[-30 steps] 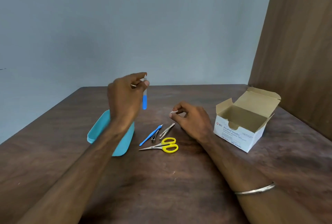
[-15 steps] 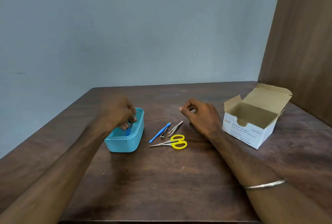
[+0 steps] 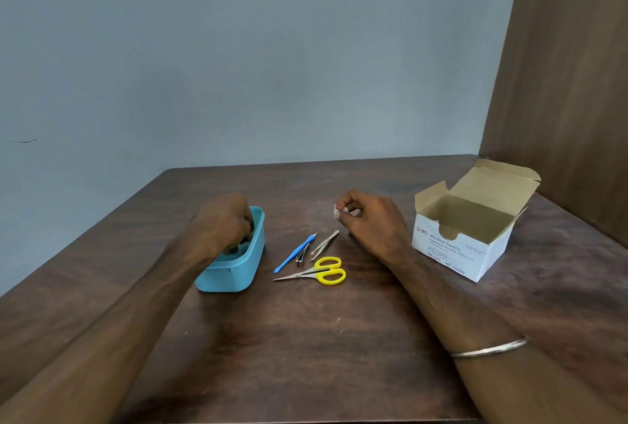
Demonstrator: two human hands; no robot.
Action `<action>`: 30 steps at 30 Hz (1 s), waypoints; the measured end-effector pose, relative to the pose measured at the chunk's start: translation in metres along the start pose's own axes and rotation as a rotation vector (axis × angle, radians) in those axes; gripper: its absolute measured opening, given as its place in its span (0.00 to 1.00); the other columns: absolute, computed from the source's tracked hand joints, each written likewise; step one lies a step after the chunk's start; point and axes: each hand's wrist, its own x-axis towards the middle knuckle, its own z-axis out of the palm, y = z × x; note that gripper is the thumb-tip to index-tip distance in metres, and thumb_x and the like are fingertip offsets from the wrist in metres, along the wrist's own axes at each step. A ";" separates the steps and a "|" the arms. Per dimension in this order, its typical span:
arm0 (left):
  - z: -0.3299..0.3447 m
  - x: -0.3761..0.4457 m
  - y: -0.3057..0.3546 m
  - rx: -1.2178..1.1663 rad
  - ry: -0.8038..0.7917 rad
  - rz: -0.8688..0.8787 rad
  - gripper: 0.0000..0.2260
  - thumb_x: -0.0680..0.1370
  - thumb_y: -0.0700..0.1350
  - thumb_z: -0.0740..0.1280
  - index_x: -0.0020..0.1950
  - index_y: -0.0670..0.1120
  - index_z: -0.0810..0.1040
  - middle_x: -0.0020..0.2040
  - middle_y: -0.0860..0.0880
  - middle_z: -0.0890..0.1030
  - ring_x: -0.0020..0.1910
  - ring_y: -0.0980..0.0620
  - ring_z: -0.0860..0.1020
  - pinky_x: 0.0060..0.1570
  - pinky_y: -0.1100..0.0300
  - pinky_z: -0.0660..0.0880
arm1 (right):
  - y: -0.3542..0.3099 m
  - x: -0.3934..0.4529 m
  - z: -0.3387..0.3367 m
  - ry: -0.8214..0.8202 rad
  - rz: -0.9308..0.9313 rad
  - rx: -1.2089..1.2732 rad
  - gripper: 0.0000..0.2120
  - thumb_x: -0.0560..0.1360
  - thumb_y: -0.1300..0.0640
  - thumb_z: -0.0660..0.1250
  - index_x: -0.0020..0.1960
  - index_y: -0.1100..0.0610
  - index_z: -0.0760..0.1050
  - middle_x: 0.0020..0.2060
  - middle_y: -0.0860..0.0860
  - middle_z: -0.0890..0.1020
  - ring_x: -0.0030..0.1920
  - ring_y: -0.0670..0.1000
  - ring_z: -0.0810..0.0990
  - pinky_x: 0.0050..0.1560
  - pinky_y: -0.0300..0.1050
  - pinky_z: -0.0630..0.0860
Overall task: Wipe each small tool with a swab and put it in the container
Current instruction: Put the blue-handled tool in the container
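On the table (image 3: 306,338), tools lie at centre, the container (image 3: 238,274) at their nine o'clock, the swab box (image 3: 465,236) at three o'clock.

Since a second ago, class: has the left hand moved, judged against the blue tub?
Yes. The left hand has come down from above the blue tub and now reaches into its open top, fingers curled inside.

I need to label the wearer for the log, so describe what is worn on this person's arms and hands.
Both forearms are bare, with no sleeves in view. The left hand wears no glove, and no ring or watch shows on it. The right hand is ungloved too; farther up that arm sits a thin, plain silver-coloured metal bangle. No markings show on either arm.
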 end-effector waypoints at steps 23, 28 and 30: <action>0.049 -0.014 0.078 0.225 0.134 0.205 0.08 0.79 0.46 0.65 0.47 0.42 0.79 0.42 0.45 0.76 0.43 0.48 0.73 0.43 0.58 0.67 | 0.006 0.008 0.005 -0.057 0.023 0.073 0.04 0.78 0.49 0.68 0.51 0.46 0.77 0.48 0.44 0.86 0.43 0.50 0.84 0.49 0.53 0.80; 0.052 -0.010 0.076 0.217 0.136 0.203 0.06 0.77 0.45 0.66 0.48 0.43 0.79 0.46 0.45 0.79 0.46 0.47 0.76 0.43 0.58 0.68 | 0.009 0.010 0.008 -0.059 0.028 0.079 0.04 0.76 0.47 0.69 0.49 0.45 0.77 0.48 0.44 0.86 0.48 0.50 0.83 0.48 0.53 0.81; 0.052 -0.007 0.075 0.189 0.166 0.205 0.07 0.77 0.46 0.66 0.44 0.43 0.77 0.44 0.46 0.80 0.43 0.47 0.75 0.42 0.57 0.70 | 0.010 0.010 0.008 -0.053 0.019 0.084 0.03 0.76 0.47 0.69 0.49 0.45 0.77 0.48 0.44 0.86 0.49 0.50 0.83 0.49 0.53 0.80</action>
